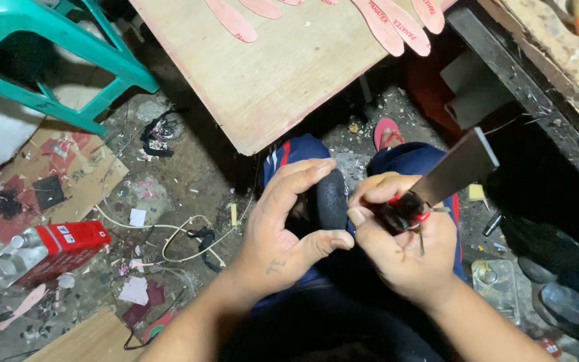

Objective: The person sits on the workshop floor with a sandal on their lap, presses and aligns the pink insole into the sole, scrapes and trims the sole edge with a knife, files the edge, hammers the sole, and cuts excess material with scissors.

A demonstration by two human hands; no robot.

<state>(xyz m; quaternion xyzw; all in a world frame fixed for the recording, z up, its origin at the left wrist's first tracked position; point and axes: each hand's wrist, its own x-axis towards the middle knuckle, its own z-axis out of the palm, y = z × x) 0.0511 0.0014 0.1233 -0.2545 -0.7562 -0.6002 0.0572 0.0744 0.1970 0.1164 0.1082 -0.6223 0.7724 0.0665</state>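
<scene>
Black shoe sole [332, 198] sits over the lap, left hand [283, 231] cupped round it; right hand [397, 245] grips a red-handled blade [452, 171] at its edge. Best keep strokes short, thumb clear, w/ steady support underneath.

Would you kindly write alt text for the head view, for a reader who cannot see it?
Seen from above, the left hand grips a black shoe part while the right hand holds a broad blade with a red grip. Around them are a littered floor, a red can, a green stool and a wooden board.
</scene>
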